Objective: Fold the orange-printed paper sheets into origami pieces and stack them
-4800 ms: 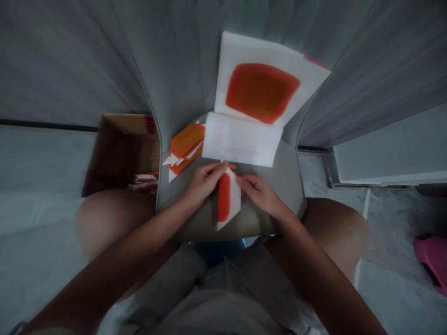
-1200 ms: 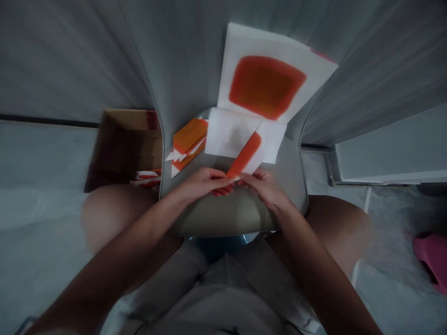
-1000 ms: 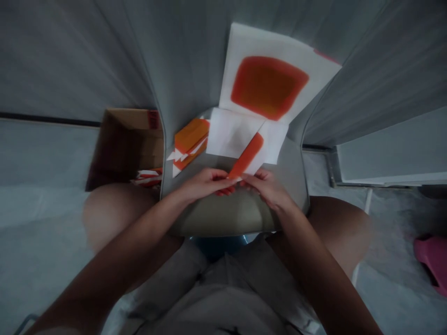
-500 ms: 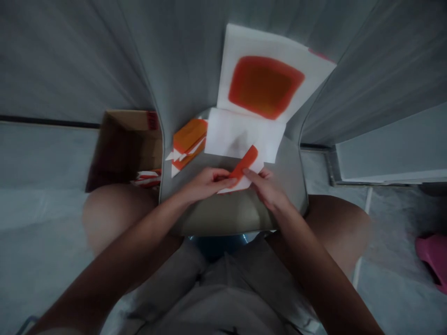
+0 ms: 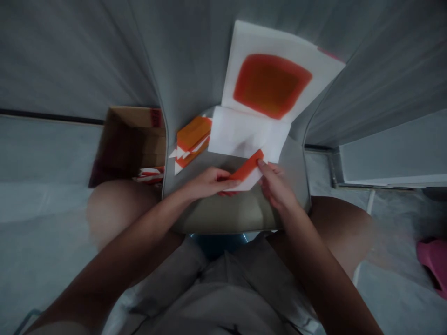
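Note:
A folded orange and white paper is held between my hands over the front of a grey chair seat. My left hand pinches its lower left end, thumb on top. My right hand grips the upper right end, with the thumb on the orange strip. Just beyond lies a white sheet, and behind it a larger white sheet with an orange-red square leans on the chair back. Folded orange and white papers are piled at the seat's left.
An open cardboard box stands on the floor left of the chair, with red and white folded papers inside. At the far right is a pink object on the floor. My knees flank the seat.
My right hand has slid up and right along the paper's orange strip, its thumb now near the top end. The view has shifted slightly, while my left hand keeps its grip.

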{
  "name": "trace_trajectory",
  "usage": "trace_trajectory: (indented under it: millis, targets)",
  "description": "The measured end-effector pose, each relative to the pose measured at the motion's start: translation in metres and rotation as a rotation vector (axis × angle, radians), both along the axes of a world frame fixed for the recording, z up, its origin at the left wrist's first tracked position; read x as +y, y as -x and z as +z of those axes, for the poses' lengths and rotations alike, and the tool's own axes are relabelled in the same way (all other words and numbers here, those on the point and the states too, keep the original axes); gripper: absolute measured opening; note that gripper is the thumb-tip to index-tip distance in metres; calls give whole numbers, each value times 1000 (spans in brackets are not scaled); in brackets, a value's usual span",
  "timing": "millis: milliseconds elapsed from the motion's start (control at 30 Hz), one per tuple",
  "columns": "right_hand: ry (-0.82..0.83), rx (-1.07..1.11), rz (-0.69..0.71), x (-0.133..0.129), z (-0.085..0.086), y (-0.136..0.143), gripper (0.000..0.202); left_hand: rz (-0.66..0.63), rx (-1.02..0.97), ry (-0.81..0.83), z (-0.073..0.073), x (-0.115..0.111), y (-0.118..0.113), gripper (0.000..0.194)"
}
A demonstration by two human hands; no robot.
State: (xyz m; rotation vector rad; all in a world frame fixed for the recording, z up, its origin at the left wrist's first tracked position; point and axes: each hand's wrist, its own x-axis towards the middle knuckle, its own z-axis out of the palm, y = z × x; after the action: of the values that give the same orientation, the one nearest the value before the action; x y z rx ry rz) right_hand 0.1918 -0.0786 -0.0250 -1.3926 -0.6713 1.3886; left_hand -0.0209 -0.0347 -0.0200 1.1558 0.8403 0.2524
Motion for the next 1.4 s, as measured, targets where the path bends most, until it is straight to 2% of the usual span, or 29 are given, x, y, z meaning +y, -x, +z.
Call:
trace_trajectory:
  millis: [67, 167, 267, 367, 500, 667, 900, 1067, 1267, 1400]
  targets:
    - [-30, 12, -109, -1, 1, 3, 30, 90, 21, 39, 2, -2, -3, 43]
    - [-82, 69, -238, -7, 4, 9, 30, 308, -8, 61, 3, -4, -8, 44]
    - [-25, 126, -234, -18, 7, 14, 30, 513, -9, 38, 2, -6, -10, 43]
    - [80, 175, -217, -26, 5, 19, 31, 609, 34, -103, -2, -10, -12, 43]
    - [106, 212, -257, -28, -1, 24, 32, 596, 28, -227, -8, -15, -18, 44]
    - [99, 137, -228, -28, -4, 26, 31, 575, 51, -190, -12, -16, -21, 42]
    - [74, 44, -183, -26, -9, 25, 31, 525, 45, -127, -11, -13, -17, 45]
    - [67, 53, -237, -25, -9, 28, 32, 494, -8, -95, -12, -14, -15, 44]
    - [78, 52, -215, -25, -7, 31, 35, 506, 5, -56, -12, -13, -17, 39]
    - [32, 43, -242, -19, -5, 18, 44, 491, 0, -64, -10, -10, -16, 39]
